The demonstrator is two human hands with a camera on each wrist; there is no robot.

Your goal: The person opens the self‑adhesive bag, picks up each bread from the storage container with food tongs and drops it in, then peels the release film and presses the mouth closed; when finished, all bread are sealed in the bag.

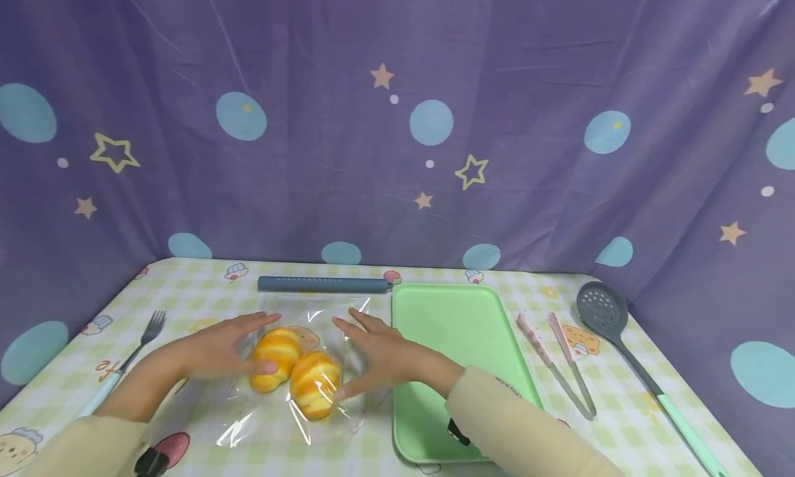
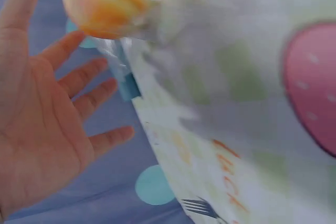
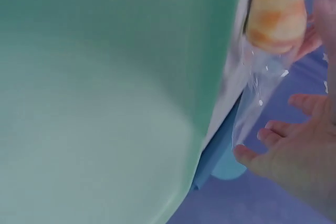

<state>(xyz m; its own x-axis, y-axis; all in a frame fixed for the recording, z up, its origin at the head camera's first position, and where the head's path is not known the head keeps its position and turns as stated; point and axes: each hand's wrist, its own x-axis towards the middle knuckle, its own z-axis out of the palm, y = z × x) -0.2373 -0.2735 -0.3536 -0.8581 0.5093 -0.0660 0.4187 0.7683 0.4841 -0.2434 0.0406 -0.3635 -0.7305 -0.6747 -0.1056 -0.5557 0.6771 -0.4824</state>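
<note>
Two golden striped bread rolls, one at the left (image 1: 275,349) and one nearer (image 1: 315,384), sit side by side with a sheet of clear plastic (image 1: 304,425) about them. My left hand (image 1: 217,349) is at the left roll, thumb overlapping it in the head view. On the other side, my right hand (image 1: 388,358) spreads its fingers beside the nearer roll, thumb tip close to its edge. Both wrist views show straight, parted fingers: the left palm (image 2: 47,124) near a roll, the right hand (image 3: 294,145) beside the plastic.
A light green tray (image 1: 447,325) lies right of the rolls, under my right forearm. Tongs (image 1: 555,363) and a slotted skimmer (image 1: 602,311) lie farther right. Behind the rolls is a dark blue bar (image 1: 323,284). A fork (image 1: 152,327) lies left, partly behind my left arm.
</note>
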